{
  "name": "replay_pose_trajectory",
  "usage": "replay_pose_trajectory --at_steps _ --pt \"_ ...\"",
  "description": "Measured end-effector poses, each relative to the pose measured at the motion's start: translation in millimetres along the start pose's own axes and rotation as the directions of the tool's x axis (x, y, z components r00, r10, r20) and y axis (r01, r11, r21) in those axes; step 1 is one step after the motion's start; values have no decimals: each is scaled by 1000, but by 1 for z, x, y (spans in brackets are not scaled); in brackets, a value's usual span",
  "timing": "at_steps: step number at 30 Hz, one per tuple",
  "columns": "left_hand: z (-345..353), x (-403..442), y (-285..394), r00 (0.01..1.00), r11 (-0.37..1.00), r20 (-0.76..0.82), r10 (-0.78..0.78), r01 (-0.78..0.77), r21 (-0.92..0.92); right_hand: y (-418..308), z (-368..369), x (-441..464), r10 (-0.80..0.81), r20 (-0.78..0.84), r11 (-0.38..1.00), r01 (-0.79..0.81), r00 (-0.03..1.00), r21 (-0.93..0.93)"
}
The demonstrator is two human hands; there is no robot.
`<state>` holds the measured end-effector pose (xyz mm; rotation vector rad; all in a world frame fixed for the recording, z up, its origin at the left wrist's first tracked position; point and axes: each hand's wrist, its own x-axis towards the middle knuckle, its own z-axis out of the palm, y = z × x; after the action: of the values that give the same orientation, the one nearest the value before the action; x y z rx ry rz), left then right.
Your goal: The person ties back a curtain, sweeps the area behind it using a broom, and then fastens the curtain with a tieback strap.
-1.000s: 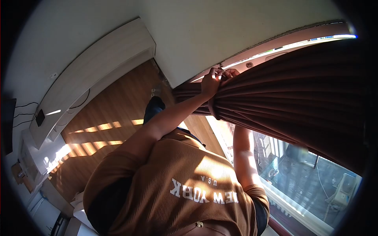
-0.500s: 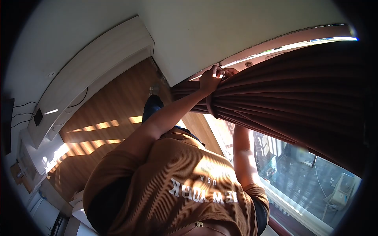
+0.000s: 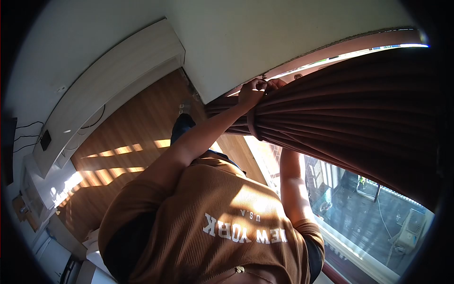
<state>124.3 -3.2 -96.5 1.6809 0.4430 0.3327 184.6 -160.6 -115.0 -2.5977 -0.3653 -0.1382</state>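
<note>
A: What does the head view show?

B: A dark curtain (image 3: 350, 109) beside a pale wall (image 3: 246, 38), gathered by a tieback band (image 3: 252, 124). The left hand (image 3: 250, 93) is at the cloth's upper edge in the picture, the right hand (image 3: 276, 84) just beside it; the right forearm (image 3: 293, 170) passes behind the cloth.

A: Are the hands open?

B: Both have fingers bent and drawn in, close together. I can't tell what, if anything, they grip; the right one is partly hidden.

A: What's just changed?

B: Little. The left fingers have dipped slightly, while the band stays put around the cloth. I'd judge the fine fingerwork is still at that one spot.

A: Which way does the curtain point?

B: Its long axis crosses the picture, narrow at the band and fanning out rightward, folds following it. The band lies crosswise, its visible length running up toward the hands.
</note>
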Motion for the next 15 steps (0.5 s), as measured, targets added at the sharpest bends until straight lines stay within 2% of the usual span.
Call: replay_pose_trajectory --at_steps 3,6,9,15 --pt "1 2 -4 997 997 38 -74 74 -21 -1 -1 -2 -1 7 1000 1 1000 3" --pt "8 -3 -3 994 996 -96 -51 44 -77 -1 -2 -6 4 13 1000 -4 1000 6" --pt "18 -4 0 978 993 -184 -95 78 -93 0 0 -7 7 17 1000 -7 1000 5" --pt "23 -8 11 956 980 -232 -179 152 -127 10 -1 -15 10 13 1000 -11 1000 7"
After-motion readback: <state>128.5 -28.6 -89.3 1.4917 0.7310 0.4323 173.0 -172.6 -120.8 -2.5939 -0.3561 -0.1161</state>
